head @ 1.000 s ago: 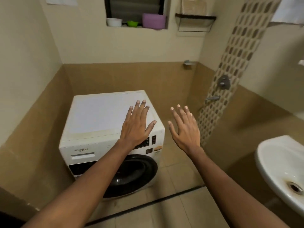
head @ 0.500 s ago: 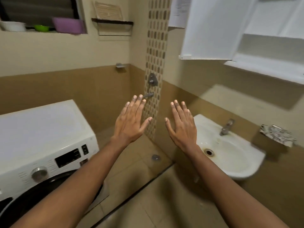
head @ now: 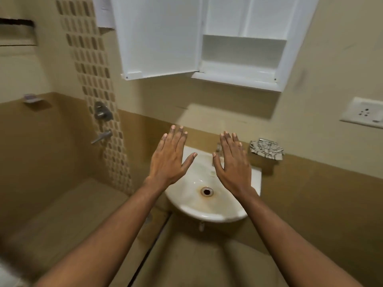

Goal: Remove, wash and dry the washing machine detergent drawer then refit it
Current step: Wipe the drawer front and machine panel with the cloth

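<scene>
My left hand (head: 169,157) and my right hand (head: 233,161) are held out in front of me, backs up, fingers straight and spread, holding nothing. Both hover in the air above a small white wall basin (head: 192,200) with a rusty drain (head: 206,191). The basin's tap (head: 217,149) is partly hidden behind my right hand. The washing machine shows only as a white blur (head: 6,275) at the bottom left corner. Its detergent drawer is out of sight.
A white wall cabinet (head: 242,65) hangs above the basin with its door (head: 157,36) swung open. A patterned cloth (head: 266,149) sits on a holder right of the basin. Shower valves (head: 102,113) are on the tiled strip at left, a wall socket (head: 363,112) at right.
The view has swung right from the washing machine to the basin, which now sits centred under my hands. Both hands stay open and empty.
</scene>
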